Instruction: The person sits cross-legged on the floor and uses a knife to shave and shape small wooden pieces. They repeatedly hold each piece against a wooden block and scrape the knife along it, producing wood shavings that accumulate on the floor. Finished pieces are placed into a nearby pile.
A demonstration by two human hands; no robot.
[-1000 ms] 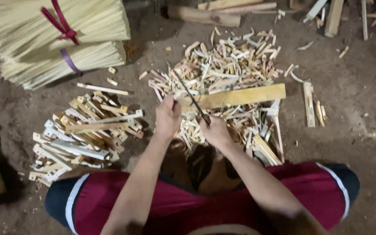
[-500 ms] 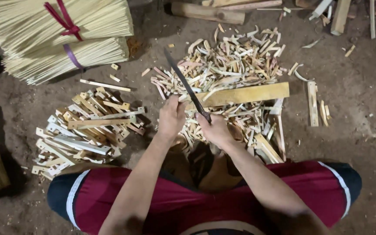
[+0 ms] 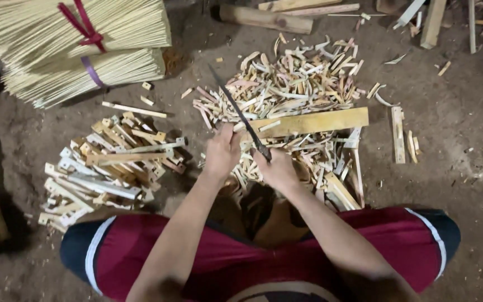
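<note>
My right hand [image 3: 278, 168] grips the handle of a long dark knife [image 3: 238, 114], whose blade points up and to the left over a heap of bamboo shavings [image 3: 292, 84]. My left hand [image 3: 222, 151] is closed on a small pale bamboo piece close beside the blade's lower part; the piece is mostly hidden by my fingers. A flat yellow bamboo slat [image 3: 314, 121] lies across the shavings just right of both hands. My knees in red shorts [image 3: 197, 263] fill the bottom of the view.
A pile of cut bamboo blocks [image 3: 107, 165] lies to the left. Two tied bundles of thin sticks [image 3: 74, 47] sit at the top left. Wood logs and offcuts [image 3: 269, 19] line the top edge. Loose strips [image 3: 399, 134] lie on the dirt floor at right.
The knife has swung up: its blade now points further up and left over the shavings. Both hands stay close together in front of my knees.
</note>
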